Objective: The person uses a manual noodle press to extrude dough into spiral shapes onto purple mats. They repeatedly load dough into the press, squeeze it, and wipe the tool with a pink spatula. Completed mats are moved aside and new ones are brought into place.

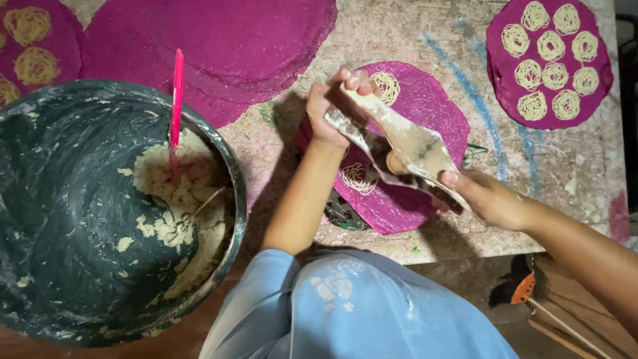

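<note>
Both hands grip a dough-smeared two-handled press (405, 143) held over a round magenta mat (425, 106). My left hand (332, 106) clutches the upper handle ends and my right hand (488, 196) holds the lower handle. Pale noodle coils lie on this mat: one coil (387, 85) sits near my left hand, another coil (359, 178) lies under the press. A big dark bowl (40, 199) at the left holds pale dough (179, 213) with a pink spatula (176, 113) standing in it.
Another magenta mat (601, 86) at the top right carries several noodle coils. Larger magenta mats (239, 46) overlap at the top, and one with coils (30, 46) sits top left. The worn board (565, 179) has blue streaks. My blue-clad knee (359, 306) is below. An orange-handled tool (525, 289) lies at the lower right.
</note>
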The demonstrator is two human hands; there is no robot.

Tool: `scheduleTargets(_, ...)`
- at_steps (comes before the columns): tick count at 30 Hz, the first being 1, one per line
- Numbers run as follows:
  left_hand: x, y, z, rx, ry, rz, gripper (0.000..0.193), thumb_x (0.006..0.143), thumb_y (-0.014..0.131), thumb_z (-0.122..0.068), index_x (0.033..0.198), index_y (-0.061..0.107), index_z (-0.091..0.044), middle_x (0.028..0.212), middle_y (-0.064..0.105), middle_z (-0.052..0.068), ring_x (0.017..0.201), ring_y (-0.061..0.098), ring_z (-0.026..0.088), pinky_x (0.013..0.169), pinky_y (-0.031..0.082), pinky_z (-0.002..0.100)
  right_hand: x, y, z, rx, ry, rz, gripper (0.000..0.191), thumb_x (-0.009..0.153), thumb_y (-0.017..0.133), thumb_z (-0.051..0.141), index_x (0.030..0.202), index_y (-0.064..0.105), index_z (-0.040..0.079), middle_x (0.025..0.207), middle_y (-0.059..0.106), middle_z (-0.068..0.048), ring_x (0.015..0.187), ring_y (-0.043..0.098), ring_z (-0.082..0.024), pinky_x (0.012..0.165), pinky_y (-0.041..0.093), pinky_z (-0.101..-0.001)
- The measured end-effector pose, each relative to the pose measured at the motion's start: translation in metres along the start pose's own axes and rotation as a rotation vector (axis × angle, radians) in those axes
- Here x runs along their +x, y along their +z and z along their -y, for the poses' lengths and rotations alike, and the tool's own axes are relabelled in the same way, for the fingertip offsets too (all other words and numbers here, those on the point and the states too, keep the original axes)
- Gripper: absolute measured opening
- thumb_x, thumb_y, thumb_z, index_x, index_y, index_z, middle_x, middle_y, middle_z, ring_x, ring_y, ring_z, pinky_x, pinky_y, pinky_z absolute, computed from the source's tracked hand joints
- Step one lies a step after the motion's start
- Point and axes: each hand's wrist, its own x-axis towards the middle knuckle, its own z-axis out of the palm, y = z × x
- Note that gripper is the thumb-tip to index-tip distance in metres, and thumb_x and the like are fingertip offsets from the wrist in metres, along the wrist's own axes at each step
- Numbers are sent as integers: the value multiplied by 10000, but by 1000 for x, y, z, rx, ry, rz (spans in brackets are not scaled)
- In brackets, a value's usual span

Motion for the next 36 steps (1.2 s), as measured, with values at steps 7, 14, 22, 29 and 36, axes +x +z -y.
scheduleTargets(7, -8, 4, -20, 81, -41, -49, 238, 967, 494, -342, 1013, 559, -118, 938, 586, 39, 975, 590, 216, 977, 498, 442, 2, 13, 9, 210, -264, 117, 924, 902, 253, 785, 913, 785, 29, 733, 755, -83, 729, 699, -193, 653, 539, -363)
scheduleTargets(14, 3, 10, 0, 23, 7, -107, 327, 962, 487, -346, 1085, 604, -67, 988, 622, 65, 1029, 604, 266, 1052, 471, 473, -7, -4, 9, 175, -169, -55, 767, 964, 339, 660, 929, 761, 21, 760, 711, -106, 691, 619, -200, 637, 486, -353)
scheduleTargets(22, -17, -12, -10, 610, -408, -789, 497, 1108, 307, -449, 1173, 607, -59, 961, 671, 59, 850, 667, 201, 781, 571, 382, 12, 8, -15, 402, -402, 19, 738, 975, 370, 667, 1001, 702, 8, 828, 754, -104, 757, 714, -196, 668, 562, -351)
scheduleTargets(29, -90, 27, -3, 1675, -826, -414, 570, 1136, 196, -410, 1605, 241, -90, 751, 502, 2, 523, 414, 161, 507, 443, 317, 28, 24, -52, 383, -507, -162, 774, 961, 329, 699, 1083, 687, 23, 881, 756, -96, 806, 732, -200, 716, 589, -367)
scheduleTargets(36, -138, 134, -10, 2691, 513, 330, 568, 973, 582, -389, 1368, 393, -27, 1168, 632, 175, 999, 685, 294, 872, 586, 415, -8, 68, -41, 136, -632, -138, 925, 932, 128, 766, 1232, 670, 79, 1057, 722, -112, 993, 693, -246, 910, 547, -402)
